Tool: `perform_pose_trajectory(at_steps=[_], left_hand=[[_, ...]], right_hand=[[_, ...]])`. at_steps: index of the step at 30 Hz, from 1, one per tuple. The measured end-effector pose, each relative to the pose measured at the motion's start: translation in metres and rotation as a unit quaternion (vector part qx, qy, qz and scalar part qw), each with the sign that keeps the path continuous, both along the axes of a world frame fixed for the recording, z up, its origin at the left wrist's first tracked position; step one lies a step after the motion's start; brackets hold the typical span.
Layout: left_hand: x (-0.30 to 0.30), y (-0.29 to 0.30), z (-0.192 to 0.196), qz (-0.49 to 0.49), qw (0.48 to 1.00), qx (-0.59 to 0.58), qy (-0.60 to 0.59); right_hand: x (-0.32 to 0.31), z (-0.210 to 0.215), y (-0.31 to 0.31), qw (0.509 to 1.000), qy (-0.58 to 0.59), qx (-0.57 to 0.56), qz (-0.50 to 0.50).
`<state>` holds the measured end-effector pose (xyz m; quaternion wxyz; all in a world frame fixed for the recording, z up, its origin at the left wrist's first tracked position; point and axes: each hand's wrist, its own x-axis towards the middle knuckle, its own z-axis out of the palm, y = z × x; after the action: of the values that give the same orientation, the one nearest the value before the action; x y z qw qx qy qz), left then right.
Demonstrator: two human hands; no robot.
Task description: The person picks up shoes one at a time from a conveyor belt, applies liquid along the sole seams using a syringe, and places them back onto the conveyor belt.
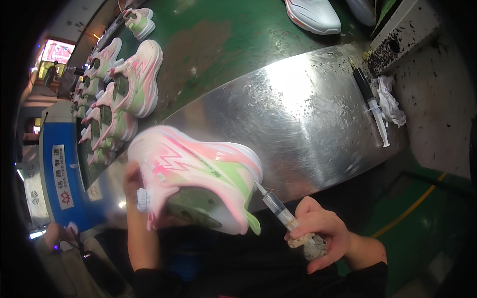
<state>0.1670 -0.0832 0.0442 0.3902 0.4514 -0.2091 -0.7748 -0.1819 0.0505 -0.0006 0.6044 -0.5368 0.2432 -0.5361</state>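
Note:
A pink, white and light green sneaker is held up in front of me, its opening towards me and its toe to the left. My left hand grips it at the toe end; most of the fingers are hidden behind the shoe. In my right hand is a clear syringe, pointing up and left. The syringe's tip touches or nearly touches the seam between the heel and the sole. Something pale and crumpled shows at the plunger end, within my right fingers.
A bare metal plate covers the near worktop. On its right lie a black-and-clear syringe and crumpled white tissue. Several similar sneakers stand at the left, beside a blue machine panel. A white shoe rests at the back.

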Motion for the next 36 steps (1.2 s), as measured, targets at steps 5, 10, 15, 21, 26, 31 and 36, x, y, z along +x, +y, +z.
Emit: perform_pose_trajectory(at_steps=[5,10,15,21,26,31,36], left_hand=[[0.028,0.024,0.003,-0.030,0.977,-0.115,-0.177],[0.016,0.052,0.011,0.032,0.984,-0.069,-0.161],[0.004,0.092,0.022,0.027,0.977,-0.054,-0.207],[0.008,0.142,0.006,0.042,0.998,0.037,-0.040],[-0.005,0.157,0.001,-0.007,0.997,0.064,0.039],[-0.023,0.165,-0.006,-0.026,0.988,0.073,0.136],[-0.042,0.166,-0.019,-0.032,0.973,0.100,0.206]], right_hand=[[0.010,0.003,-0.003,1.000,0.022,0.001,-0.008],[0.020,0.005,-0.003,1.000,0.026,0.005,-0.017],[0.026,0.011,-0.001,0.999,0.038,0.001,-0.020],[0.029,0.023,0.003,0.997,0.079,-0.012,-0.017],[0.031,0.030,0.005,0.994,0.102,-0.010,-0.027],[0.032,0.048,0.004,0.995,0.100,-0.007,-0.003],[0.027,0.062,0.004,0.991,0.125,0.015,0.035]])
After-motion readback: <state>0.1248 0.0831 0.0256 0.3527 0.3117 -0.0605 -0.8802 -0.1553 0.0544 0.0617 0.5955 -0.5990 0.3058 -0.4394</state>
